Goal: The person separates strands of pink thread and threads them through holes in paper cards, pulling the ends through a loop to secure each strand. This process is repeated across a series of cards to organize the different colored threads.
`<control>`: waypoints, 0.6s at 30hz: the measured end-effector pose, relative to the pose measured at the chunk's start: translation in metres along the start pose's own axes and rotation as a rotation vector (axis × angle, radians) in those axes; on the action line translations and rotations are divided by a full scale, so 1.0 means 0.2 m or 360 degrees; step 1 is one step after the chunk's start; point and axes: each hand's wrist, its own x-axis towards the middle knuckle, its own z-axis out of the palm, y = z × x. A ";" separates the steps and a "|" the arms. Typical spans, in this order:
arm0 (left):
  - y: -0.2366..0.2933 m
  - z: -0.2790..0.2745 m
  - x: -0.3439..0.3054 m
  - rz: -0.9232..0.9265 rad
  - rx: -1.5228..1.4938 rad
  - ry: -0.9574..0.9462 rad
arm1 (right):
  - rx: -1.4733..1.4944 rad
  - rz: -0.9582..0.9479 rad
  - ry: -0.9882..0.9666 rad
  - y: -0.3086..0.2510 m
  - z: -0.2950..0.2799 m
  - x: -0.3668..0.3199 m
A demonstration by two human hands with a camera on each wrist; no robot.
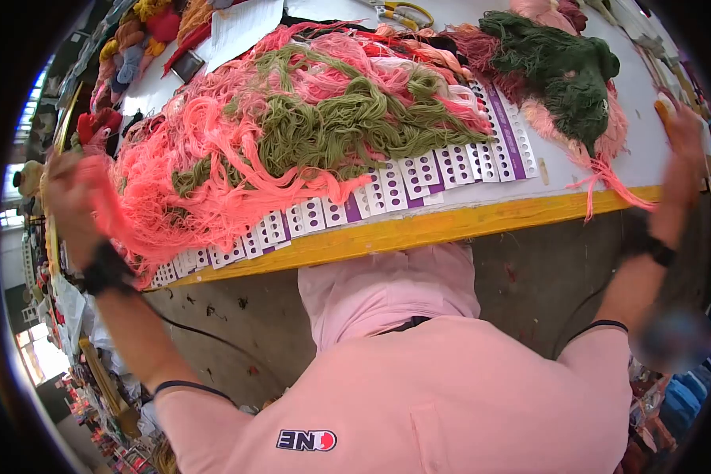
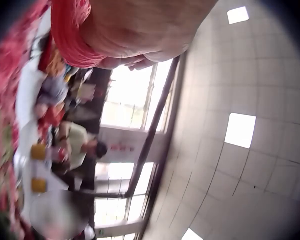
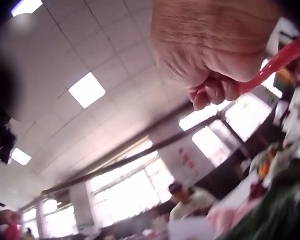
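Raised at the table's left end, my left hand (image 1: 71,197) grips a bundle of coral-pink yarn (image 1: 107,201). The left wrist view shows a thick loop of this yarn (image 2: 72,42) round the hand beside the curled fingers. My right hand (image 1: 685,134) is up at the far right, blurred in the head view. In the right wrist view its fingers (image 3: 215,92) are curled round a twisted pink strand (image 3: 277,65) leading off to the side. Between the hands lies a large loose heap of pink yarn (image 1: 213,150) with olive-green yarn (image 1: 332,122) on it.
White and purple cards with holes (image 1: 391,186) line the table's yellow front edge (image 1: 419,221). Dark green yarn (image 1: 565,75) lies over paler pink yarn at the right. Scissors (image 1: 403,14) and a paper sheet (image 1: 245,31) are at the back. Another person (image 3: 190,200) sits beyond.
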 end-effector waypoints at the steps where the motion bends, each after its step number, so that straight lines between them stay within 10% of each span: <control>1: 0.24 0.22 -0.08 -0.0299 -0.0764 -0.0282 | 0.0288 0.0220 -0.0685 -0.04 0.22 -0.19; 3: 0.73 0.65 -0.23 -0.1419 -0.2691 -0.0141 | 0.0279 -0.0127 -0.1377 -0.12 0.58 -0.54; 4: 0.91 0.77 -0.29 -0.2026 -0.2597 -0.0200 | 0.0355 -0.0069 -0.1638 -0.19 0.70 -0.69; 5: 0.86 0.90 -0.38 -0.1578 -0.3233 -0.1325 | 0.0430 -0.0006 -0.1901 -0.28 0.78 -0.79; 12: 1.30 0.98 -0.42 -0.1969 -0.2408 -0.1371 | 0.0150 -0.0249 -0.2134 -0.22 0.98 -0.96; 18: 1.31 1.08 -0.43 -0.1707 -0.2161 -0.1596 | 0.0137 -0.0256 -0.2115 -0.23 1.03 -0.96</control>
